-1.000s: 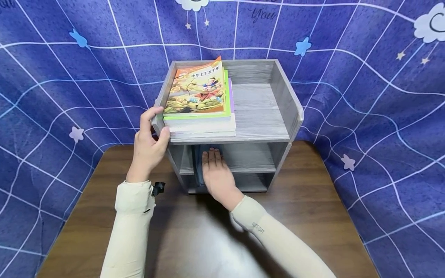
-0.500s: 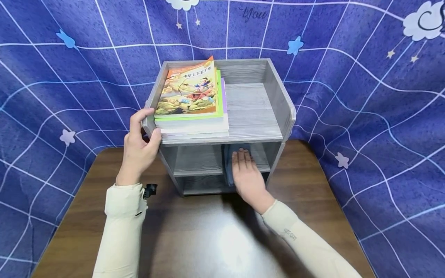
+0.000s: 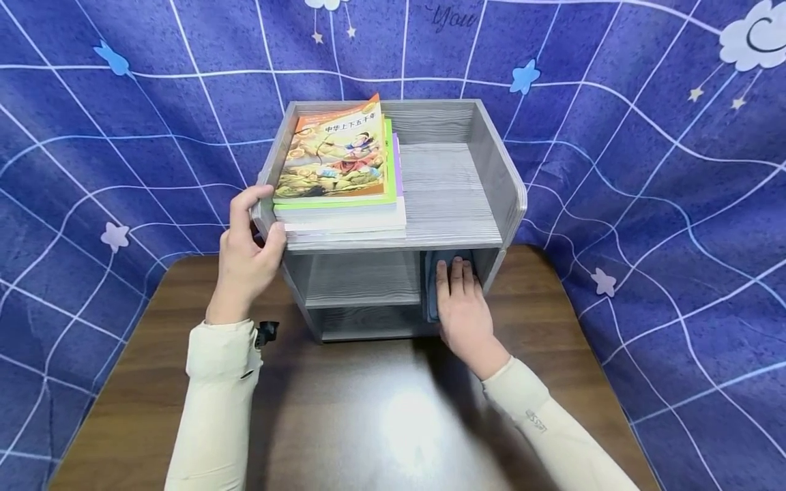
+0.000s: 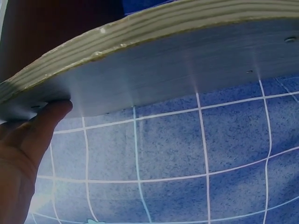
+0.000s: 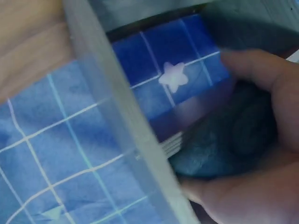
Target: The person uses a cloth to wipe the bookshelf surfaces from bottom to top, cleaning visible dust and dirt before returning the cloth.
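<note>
- Gray wood-grain shelf unit (image 3: 451,194) is standing on the brown wood-grain desk (image 3: 331,402), with a blue grid-patterned backdrop (image 3: 645,218) hanging behind the shelf unit.
- Left hand (image 3: 245,269) is gripping the front edge of the shelf unit's left side panel, thumb in front and fingers bending around the outer face.
- Right hand (image 3: 464,315) is reaching into the shelf unit's compartment below the top; its fingers are lying straight and are pressing on a dark blue cloth (image 3: 432,293), without curling around it.
- Dark blue cloth is lying at the right end of that compartment, near the shelf unit's right side panel, the hand partly covering it.
- Book stack (image 3: 344,221) is resting on the shelf unit's top, against its left side; an orange-edged illustrated book (image 3: 334,160) is lying uppermost.
- Cream sleeves (image 3: 215,402) are covering both forearms in front of the shelf unit.
</note>
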`<move>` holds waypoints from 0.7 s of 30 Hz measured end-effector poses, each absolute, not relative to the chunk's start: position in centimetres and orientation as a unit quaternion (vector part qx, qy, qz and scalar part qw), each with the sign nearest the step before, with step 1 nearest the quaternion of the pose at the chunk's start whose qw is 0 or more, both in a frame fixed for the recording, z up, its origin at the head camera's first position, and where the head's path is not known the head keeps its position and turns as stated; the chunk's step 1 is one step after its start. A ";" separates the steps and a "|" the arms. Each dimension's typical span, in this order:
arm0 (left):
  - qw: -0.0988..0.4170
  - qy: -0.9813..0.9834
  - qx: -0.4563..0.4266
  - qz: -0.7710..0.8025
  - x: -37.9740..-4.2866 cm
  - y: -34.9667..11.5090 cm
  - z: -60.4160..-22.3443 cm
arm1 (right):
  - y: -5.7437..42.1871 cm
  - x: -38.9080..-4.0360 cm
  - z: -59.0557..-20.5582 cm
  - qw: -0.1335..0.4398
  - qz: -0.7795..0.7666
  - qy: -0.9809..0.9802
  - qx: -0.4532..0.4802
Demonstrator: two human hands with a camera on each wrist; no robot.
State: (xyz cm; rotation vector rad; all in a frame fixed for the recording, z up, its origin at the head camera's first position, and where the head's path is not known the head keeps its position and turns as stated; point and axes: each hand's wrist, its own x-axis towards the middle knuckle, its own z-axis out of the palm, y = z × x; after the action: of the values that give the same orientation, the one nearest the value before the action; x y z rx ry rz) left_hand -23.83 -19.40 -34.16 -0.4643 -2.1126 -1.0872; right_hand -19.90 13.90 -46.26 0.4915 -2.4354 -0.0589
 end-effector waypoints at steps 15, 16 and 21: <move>0.357 -0.810 -0.184 -0.429 -24.0 -19.2 -34.4 | 9.5 -19.7 -42.8 0.222 0.129 -0.949 0.181; 0.355 -0.810 -0.182 -0.429 -23.9 -19.3 -34.4 | 8.7 -19.7 -42.4 0.203 0.167 -0.947 0.185; 0.353 -0.810 -0.179 -0.432 -23.9 -19.4 -34.5 | 2.7 -19.9 -42.4 0.136 0.255 -0.933 0.216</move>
State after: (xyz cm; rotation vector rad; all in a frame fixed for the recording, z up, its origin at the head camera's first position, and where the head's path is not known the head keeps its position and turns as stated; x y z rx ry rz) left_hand -23.91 -19.38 -34.54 -0.4620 -2.0961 -1.1179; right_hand -19.90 2.66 -42.40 0.6240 -2.6998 0.7386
